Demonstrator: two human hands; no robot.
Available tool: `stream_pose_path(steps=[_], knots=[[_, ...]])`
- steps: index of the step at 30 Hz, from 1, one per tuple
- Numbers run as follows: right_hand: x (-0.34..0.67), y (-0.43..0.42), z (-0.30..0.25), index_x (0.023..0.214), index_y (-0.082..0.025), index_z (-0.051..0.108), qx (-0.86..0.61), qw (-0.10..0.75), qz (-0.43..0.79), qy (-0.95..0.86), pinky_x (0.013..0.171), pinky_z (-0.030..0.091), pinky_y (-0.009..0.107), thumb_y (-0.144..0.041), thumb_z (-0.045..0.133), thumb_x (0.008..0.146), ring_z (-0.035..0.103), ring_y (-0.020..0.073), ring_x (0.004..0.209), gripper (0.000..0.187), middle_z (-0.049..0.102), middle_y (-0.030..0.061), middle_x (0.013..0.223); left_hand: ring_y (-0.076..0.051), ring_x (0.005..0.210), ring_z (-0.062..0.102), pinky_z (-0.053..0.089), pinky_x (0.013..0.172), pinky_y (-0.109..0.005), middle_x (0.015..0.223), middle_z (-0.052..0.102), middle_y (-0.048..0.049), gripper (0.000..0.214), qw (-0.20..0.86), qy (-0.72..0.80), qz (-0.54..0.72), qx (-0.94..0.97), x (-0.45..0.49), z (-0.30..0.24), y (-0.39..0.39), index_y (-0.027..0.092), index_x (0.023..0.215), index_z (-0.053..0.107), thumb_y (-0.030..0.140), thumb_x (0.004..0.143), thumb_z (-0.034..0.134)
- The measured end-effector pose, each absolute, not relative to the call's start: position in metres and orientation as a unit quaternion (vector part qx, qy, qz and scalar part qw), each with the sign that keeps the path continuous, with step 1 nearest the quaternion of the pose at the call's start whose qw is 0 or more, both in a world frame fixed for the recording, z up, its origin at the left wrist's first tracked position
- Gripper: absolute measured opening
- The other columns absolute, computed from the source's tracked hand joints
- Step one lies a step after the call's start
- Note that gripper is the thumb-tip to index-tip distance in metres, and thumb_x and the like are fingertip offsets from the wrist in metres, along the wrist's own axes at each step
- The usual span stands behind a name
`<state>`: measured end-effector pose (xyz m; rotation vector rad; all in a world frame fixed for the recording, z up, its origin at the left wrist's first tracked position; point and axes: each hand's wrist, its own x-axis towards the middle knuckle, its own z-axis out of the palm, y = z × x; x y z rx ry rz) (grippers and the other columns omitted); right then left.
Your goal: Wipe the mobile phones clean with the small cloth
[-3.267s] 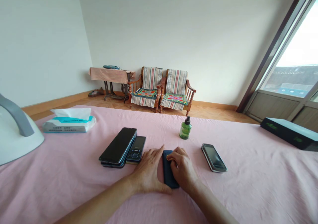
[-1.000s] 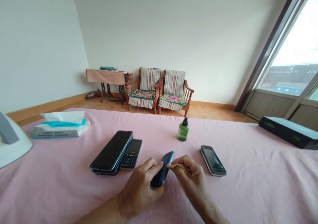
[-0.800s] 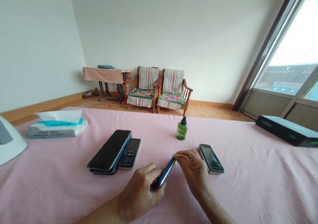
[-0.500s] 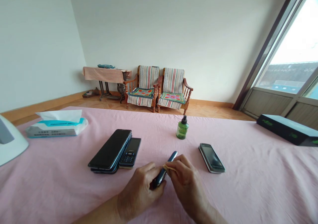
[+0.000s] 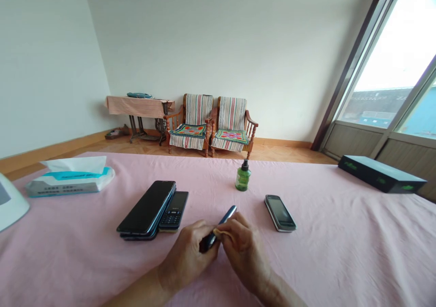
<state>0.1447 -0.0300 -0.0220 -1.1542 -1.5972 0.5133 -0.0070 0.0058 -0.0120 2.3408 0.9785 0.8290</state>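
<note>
My left hand (image 5: 189, 255) grips a dark blue phone (image 5: 223, 220) by its near end and holds it tilted on edge above the pink tablecloth (image 5: 340, 252). Against the phone's side my right hand (image 5: 243, 248) pinches a small yellowish thing (image 5: 220, 231) that is too small to name. Just left of my hands lies a stack of black smartphones (image 5: 148, 209) with a keypad phone (image 5: 174, 210) beside it. A grey touchscreen phone (image 5: 279, 212) lies to the right, and a small green spray bottle (image 5: 243, 178) stands beyond.
A tissue pack (image 5: 70, 180) lies far left, near a white object (image 5: 8, 202) at the edge. A dark flat box (image 5: 379, 174) sits at the far right. Behind the table stand two wooden armchairs (image 5: 211, 127), a small covered table (image 5: 138, 107) and a large window (image 5: 398, 71).
The blue phone lay flat under both hands; now my left hand holds it tilted on edge. My right hand moved from the phone's far tip to its side.
</note>
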Motion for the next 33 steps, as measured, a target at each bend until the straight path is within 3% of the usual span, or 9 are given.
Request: stream_pose_path(steps=[3,5,7,9,16,21,26,29,33], knots=[[0.147,-0.033,-0.018,0.077,-0.018,0.068,-0.505,0.528,0.216,-0.648,0.064,0.045,0.023,-0.012,0.055,0.082,0.058,0.0139,0.072,0.015,0.057,0.0026,0.078,-0.016,0.065,0.057,0.038,0.057,-0.022,0.066,0.059,0.0005,0.016,0.273,0.381,0.306,0.829,-0.007,-0.01,0.01,0.015,0.077,0.065,0.024,0.084,0.053],[0.153,-0.036,-0.016,0.075,-0.018,0.069,-0.539,0.518,0.213,-0.629,0.063,0.044,0.024,-0.015,0.057,0.082,0.058,0.0143,0.069,0.014,0.057,0.0024,0.075,-0.017,0.071,0.059,0.041,0.06,-0.022,0.076,0.064,-0.0007,0.018,0.332,0.386,0.32,0.799,-0.007,-0.012,0.014,0.015,0.094,0.065,0.026,0.084,0.054],[0.161,-0.041,-0.016,0.073,-0.018,0.069,-0.564,0.505,0.208,-0.619,0.064,0.044,0.025,-0.019,0.059,0.083,0.058,0.0152,0.069,0.014,0.058,0.0028,0.074,-0.015,0.066,0.061,0.043,0.055,-0.021,0.092,0.067,-0.0041,0.042,0.422,0.413,0.309,0.746,-0.008,-0.015,0.018,0.015,0.12,0.054,0.029,0.08,0.059],[0.169,-0.046,-0.017,0.073,-0.017,0.069,-0.576,0.501,0.198,-0.615,0.064,0.044,0.026,-0.022,0.059,0.083,0.058,0.0161,0.07,0.015,0.059,0.0035,0.074,-0.011,0.047,0.055,0.038,0.041,-0.02,0.09,0.067,-0.0066,0.059,0.453,0.428,0.287,0.728,-0.009,-0.019,0.02,0.012,0.13,0.043,0.036,0.079,0.06],[0.185,-0.06,-0.021,0.072,-0.016,0.068,-0.585,0.508,0.2,-0.6,0.063,0.044,0.027,-0.034,0.06,0.084,0.058,0.0172,0.07,0.023,0.059,0.0045,0.074,-0.014,0.044,0.06,0.041,0.036,-0.019,0.073,0.065,-0.0028,0.085,0.52,0.4,0.212,0.725,-0.013,-0.017,0.015,0.011,0.14,0.029,0.045,0.072,0.066],[0.189,-0.062,-0.028,0.071,-0.016,0.067,-0.591,0.503,0.2,-0.598,0.065,0.045,0.027,-0.037,0.059,0.085,0.059,0.0175,0.071,0.026,0.059,0.0049,0.074,-0.014,0.041,0.056,0.038,0.036,-0.019,0.061,0.058,0.0027,0.064,0.468,0.414,0.184,0.759,-0.016,-0.011,0.015,0.008,0.13,0.045,0.04,0.076,0.06],[0.191,-0.059,-0.036,0.072,-0.016,0.067,-0.592,0.499,0.176,-0.608,0.063,0.044,0.027,-0.035,0.058,0.085,0.058,0.017,0.068,0.025,0.058,0.005,0.074,-0.019,0.08,0.062,0.05,0.072,-0.03,0.09,0.063,-0.0033,0.062,0.367,0.414,0.256,0.793,-0.015,-0.011,0.017,0.017,0.126,0.051,0.033,0.07,0.07],[0.19,-0.058,-0.036,0.073,-0.017,0.068,-0.584,0.495,0.168,-0.62,0.063,0.045,0.027,-0.033,0.057,0.086,0.058,0.0172,0.068,0.023,0.059,0.0053,0.074,-0.029,0.12,0.045,0.035,0.103,-0.042,0.131,0.049,-0.0118,0.092,0.296,0.355,0.248,0.851,-0.017,-0.015,0.022,0.021,0.137,0.038,0.041,0.059,0.081],[0.188,-0.059,-0.033,0.073,-0.017,0.067,-0.581,0.483,0.159,-0.636,0.063,0.045,0.027,-0.029,0.055,0.087,0.058,0.0167,0.069,0.022,0.059,0.0049,0.074,-0.035,0.137,0.021,0.02,0.112,-0.049,0.15,0.024,-0.0187,0.119,0.255,0.323,0.137,0.901,-0.018,-0.017,0.031,0.015,0.146,0.02,0.057,0.052,0.081]])
